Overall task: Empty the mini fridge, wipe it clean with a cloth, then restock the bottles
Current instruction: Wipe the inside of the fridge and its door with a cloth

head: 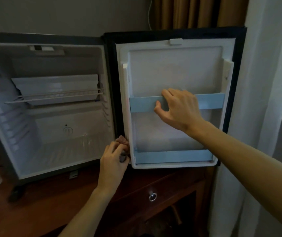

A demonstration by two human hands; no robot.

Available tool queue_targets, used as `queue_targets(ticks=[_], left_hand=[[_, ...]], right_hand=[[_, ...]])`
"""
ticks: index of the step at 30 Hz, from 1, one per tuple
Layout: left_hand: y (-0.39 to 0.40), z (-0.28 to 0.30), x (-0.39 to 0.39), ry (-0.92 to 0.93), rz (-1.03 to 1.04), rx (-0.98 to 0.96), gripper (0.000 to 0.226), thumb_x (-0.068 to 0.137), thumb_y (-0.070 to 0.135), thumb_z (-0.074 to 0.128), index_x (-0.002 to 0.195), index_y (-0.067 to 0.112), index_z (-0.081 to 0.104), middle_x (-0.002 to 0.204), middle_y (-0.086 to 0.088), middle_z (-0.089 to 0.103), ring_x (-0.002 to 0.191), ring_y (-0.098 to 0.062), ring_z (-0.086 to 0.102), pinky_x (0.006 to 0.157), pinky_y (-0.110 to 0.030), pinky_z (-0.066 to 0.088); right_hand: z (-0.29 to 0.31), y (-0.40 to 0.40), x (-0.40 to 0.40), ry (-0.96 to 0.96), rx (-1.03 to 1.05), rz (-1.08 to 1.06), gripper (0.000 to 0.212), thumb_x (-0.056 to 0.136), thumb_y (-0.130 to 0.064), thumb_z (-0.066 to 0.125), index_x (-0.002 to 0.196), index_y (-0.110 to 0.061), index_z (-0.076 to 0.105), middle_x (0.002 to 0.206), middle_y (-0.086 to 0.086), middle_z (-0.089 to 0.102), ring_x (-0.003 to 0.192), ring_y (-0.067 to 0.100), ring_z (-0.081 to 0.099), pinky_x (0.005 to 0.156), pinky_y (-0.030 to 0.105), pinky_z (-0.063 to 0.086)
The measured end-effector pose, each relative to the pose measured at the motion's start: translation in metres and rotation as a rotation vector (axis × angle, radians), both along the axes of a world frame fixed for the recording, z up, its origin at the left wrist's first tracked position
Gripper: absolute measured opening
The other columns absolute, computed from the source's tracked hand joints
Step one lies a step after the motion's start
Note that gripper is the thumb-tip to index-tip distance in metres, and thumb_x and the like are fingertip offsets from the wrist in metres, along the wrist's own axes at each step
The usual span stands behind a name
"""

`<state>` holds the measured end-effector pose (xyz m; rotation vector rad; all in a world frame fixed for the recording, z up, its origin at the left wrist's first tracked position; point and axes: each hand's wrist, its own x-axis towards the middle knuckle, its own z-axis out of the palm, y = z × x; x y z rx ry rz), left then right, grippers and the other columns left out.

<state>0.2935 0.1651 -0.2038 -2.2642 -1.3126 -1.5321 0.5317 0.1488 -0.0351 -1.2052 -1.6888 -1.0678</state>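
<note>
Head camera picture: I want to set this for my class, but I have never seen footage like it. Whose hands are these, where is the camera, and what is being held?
There is no machine here. A person wears one wide-angle camera on the head, so you look forward and down along their own arms.

In front stands a mini fridge on a wooden cabinet, with its door swung fully open to the right. The shelves show no bottles; a wire rack sits inside.

The left hand grips a bunched cloth against the lower inner edge of the door, near the hinge. The right hand holds the upper blue shelf rail of the door, fingers over the top and thumb in front.

A drawer with a metal knob is below, and curtains hang on the right.
</note>
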Motion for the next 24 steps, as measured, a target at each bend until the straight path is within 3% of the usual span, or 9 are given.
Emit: queue_targets(ticks=[5,10,15,21,24], left_hand=[[-0.004,-0.025,-0.003,0.059,-0.014,-0.082,0.032,0.074,0.007,0.085,0.095,0.022,0.067,0.106,0.015,0.051,0.096,-0.009,0.057,0.083,-0.027,0.056],[-0.005,-0.039,-0.007,0.139,-0.002,-0.118,0.037,0.078,0.016,0.085,0.110,0.023,0.070,0.115,0.014,0.056,0.106,-0.007,0.054,0.090,-0.022,0.053],[0.000,-0.035,-0.008,0.170,-0.017,-0.169,0.036,0.080,0.018,0.083,0.114,0.023,0.070,0.113,0.016,0.053,0.104,-0.006,0.055,0.086,-0.021,0.056],[-0.002,0.006,-0.015,0.327,-0.044,-0.258,0.041,0.081,0.021,0.079,0.119,0.029,0.067,0.110,0.014,0.050,0.100,-0.009,0.058,0.085,-0.024,0.053],[0.000,0.062,-0.012,0.158,-0.028,-0.133,0.033,0.079,0.017,0.081,0.109,0.024,0.069,0.111,0.010,0.053,0.098,-0.011,0.060,0.082,-0.020,0.051]], right_hand=[[0.000,0.001,0.001,-0.004,0.001,0.007,0.034,0.089,-0.042,0.050,0.069,-0.016,0.039,0.062,0.002,0.046,0.054,0.019,0.033,0.056,0.030,0.023],[-0.001,0.000,0.001,-0.005,-0.009,0.006,0.033,0.089,-0.042,0.051,0.070,-0.016,0.041,0.064,0.003,0.048,0.055,0.022,0.040,0.056,0.032,0.026],[0.000,0.000,0.001,-0.007,-0.021,-0.003,0.033,0.089,-0.042,0.050,0.070,-0.016,0.042,0.064,0.002,0.048,0.055,0.022,0.041,0.057,0.032,0.025],[0.001,-0.004,0.000,-0.016,-0.051,-0.017,0.033,0.088,-0.041,0.052,0.069,-0.018,0.039,0.062,0.001,0.047,0.054,0.019,0.037,0.056,0.030,0.023],[0.002,-0.005,-0.001,-0.017,-0.048,-0.024,0.032,0.088,-0.042,0.054,0.069,-0.019,0.039,0.062,0.000,0.046,0.055,0.017,0.030,0.057,0.030,0.021]])
